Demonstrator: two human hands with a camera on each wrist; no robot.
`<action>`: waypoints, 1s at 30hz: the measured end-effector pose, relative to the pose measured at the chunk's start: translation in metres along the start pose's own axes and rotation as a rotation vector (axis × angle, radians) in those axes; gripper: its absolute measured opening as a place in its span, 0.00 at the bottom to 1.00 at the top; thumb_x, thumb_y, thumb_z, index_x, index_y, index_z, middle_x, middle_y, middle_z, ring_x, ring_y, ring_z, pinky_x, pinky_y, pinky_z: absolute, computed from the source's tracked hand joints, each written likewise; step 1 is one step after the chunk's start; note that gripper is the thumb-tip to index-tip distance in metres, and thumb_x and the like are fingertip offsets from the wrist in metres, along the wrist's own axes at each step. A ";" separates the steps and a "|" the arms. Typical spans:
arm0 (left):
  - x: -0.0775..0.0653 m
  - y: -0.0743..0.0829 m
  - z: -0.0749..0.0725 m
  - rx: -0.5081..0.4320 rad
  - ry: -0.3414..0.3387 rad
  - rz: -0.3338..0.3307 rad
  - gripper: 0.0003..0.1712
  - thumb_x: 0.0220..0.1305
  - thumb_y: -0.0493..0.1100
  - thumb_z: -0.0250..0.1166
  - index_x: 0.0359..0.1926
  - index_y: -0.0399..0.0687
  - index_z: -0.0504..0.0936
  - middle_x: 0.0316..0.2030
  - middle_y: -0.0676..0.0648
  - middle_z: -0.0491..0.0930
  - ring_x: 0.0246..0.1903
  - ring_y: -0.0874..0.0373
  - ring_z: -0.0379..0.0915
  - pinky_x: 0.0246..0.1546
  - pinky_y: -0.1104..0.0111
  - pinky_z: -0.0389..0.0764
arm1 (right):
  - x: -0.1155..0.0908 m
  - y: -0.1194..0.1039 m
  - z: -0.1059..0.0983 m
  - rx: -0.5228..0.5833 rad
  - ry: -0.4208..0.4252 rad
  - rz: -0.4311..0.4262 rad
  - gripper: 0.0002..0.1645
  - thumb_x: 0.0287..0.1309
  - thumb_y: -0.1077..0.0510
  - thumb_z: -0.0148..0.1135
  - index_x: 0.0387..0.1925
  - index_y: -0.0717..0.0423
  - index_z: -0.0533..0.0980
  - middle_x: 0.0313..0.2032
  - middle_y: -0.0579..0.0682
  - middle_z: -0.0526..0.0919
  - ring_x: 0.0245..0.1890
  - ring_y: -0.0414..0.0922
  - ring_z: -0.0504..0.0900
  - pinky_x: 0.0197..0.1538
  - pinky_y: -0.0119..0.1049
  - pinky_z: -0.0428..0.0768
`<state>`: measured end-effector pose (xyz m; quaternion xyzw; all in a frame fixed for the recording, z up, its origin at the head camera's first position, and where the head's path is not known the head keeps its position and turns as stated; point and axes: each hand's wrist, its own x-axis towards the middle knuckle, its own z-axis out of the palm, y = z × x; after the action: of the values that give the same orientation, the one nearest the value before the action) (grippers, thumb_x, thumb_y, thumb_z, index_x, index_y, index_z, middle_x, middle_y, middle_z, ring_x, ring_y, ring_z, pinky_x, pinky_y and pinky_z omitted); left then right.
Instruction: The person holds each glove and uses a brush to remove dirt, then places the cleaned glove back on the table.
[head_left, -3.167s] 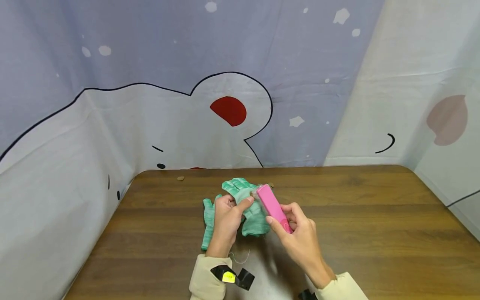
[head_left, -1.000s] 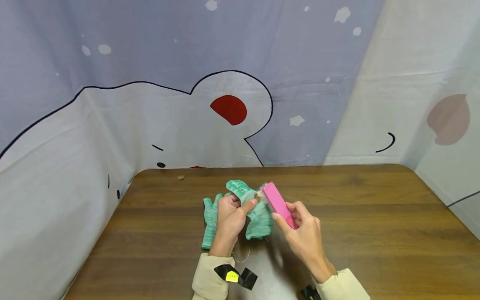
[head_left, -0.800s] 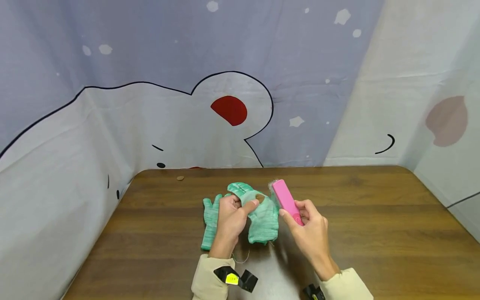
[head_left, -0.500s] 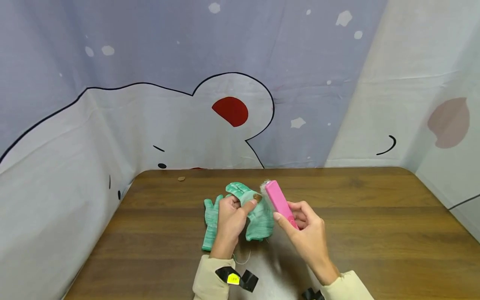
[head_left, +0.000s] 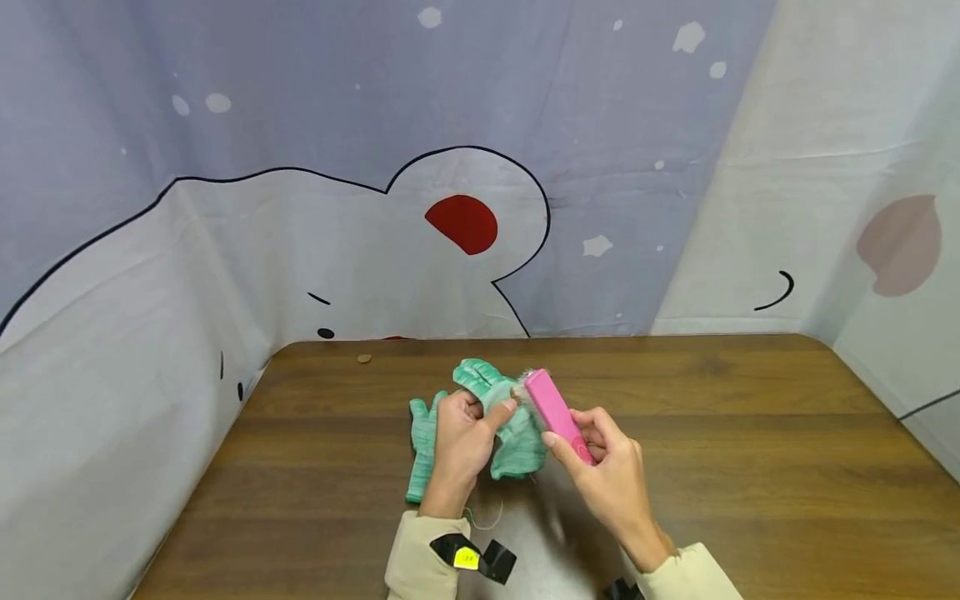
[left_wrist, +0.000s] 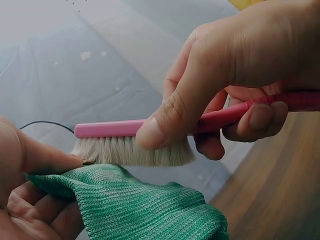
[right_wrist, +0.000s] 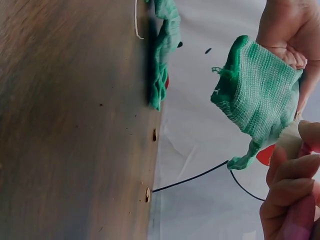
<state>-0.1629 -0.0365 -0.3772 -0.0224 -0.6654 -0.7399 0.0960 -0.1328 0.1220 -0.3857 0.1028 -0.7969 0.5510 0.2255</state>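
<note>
My left hand (head_left: 465,437) pinches a green knitted glove (head_left: 521,450) between thumb and fingers, above the table. In the left wrist view a small brown bit (left_wrist: 88,162) shows at the thumb tip, on the glove (left_wrist: 145,200). My right hand (head_left: 615,471) grips a pink brush (head_left: 555,410) by its handle. Its pale bristles (left_wrist: 135,151) lie against the top of the glove, close to the left thumb. A second green glove (head_left: 422,450) lies on the table beside the left wrist, partly behind the hand.
A brown flake (head_left: 363,358) lies near the back edge of the wooden table (head_left: 750,467). In the right wrist view another brown piece (right_wrist: 148,195) and tiny specks lie on the wood. A loose white thread (head_left: 487,525) is between the wrists. A printed curtain (head_left: 337,250) hangs behind.
The brush swung right, off the glove, and has come back left and down onto it, covering the brown spot seen there. Both grips are kept; the second glove stays put.
</note>
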 end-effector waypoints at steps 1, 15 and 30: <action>0.000 0.000 0.000 -0.005 -0.003 0.000 0.07 0.52 0.31 0.65 0.29 0.27 0.78 0.14 0.47 0.74 0.15 0.64 0.67 0.16 0.74 0.68 | 0.000 0.005 0.001 -0.012 0.006 -0.002 0.17 0.41 0.64 0.73 0.35 0.60 0.76 0.24 0.51 0.83 0.20 0.36 0.79 0.21 0.26 0.76; 0.001 -0.001 -0.001 -0.037 0.044 0.016 0.07 0.49 0.31 0.66 0.24 0.27 0.78 0.13 0.54 0.71 0.16 0.66 0.65 0.18 0.74 0.69 | 0.004 0.015 -0.009 -0.046 0.076 0.092 0.19 0.41 0.61 0.73 0.37 0.60 0.76 0.26 0.54 0.84 0.21 0.39 0.80 0.24 0.27 0.78; -0.001 0.001 -0.002 -0.015 -0.012 -0.019 0.08 0.52 0.33 0.66 0.27 0.28 0.78 0.13 0.50 0.72 0.15 0.65 0.66 0.16 0.74 0.67 | -0.002 -0.025 -0.004 0.033 -0.051 -0.012 0.16 0.42 0.68 0.71 0.35 0.66 0.75 0.25 0.55 0.83 0.18 0.39 0.79 0.20 0.29 0.77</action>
<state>-0.1617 -0.0385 -0.3762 -0.0215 -0.6607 -0.7456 0.0849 -0.1194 0.1159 -0.3647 0.1253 -0.7927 0.5597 0.2066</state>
